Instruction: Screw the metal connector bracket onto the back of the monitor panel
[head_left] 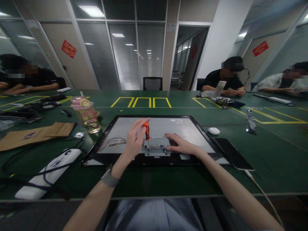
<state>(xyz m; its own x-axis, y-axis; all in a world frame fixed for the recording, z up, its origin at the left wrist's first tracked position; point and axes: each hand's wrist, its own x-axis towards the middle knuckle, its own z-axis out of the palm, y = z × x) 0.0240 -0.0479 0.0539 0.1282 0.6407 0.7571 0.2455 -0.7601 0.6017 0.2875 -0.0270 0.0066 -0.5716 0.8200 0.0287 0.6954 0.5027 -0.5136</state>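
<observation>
A flat display panel point(194, 128) with a black frame and grey metal back lies face down on the green table in front of me. My left hand point(135, 137) grips an orange and black screwdriver point(147, 132), which stands nearly upright. Its tip meets the metal bracket point(157, 153) along the panel's near side, beside a row of connector ports. My right hand point(181, 144) rests on the panel to the right of the ports, fingers stretched and spread, holding nothing. Thin cables point(115, 141) run across the panel left of my left hand.
Left of the panel are a drink bottle point(86, 115), a brown paper bag point(36, 134) and a white power strip point(50, 173) with black cables. On the right lie a phone point(233, 153) on a charging cable and a white case point(214, 131). Several people sit across the table.
</observation>
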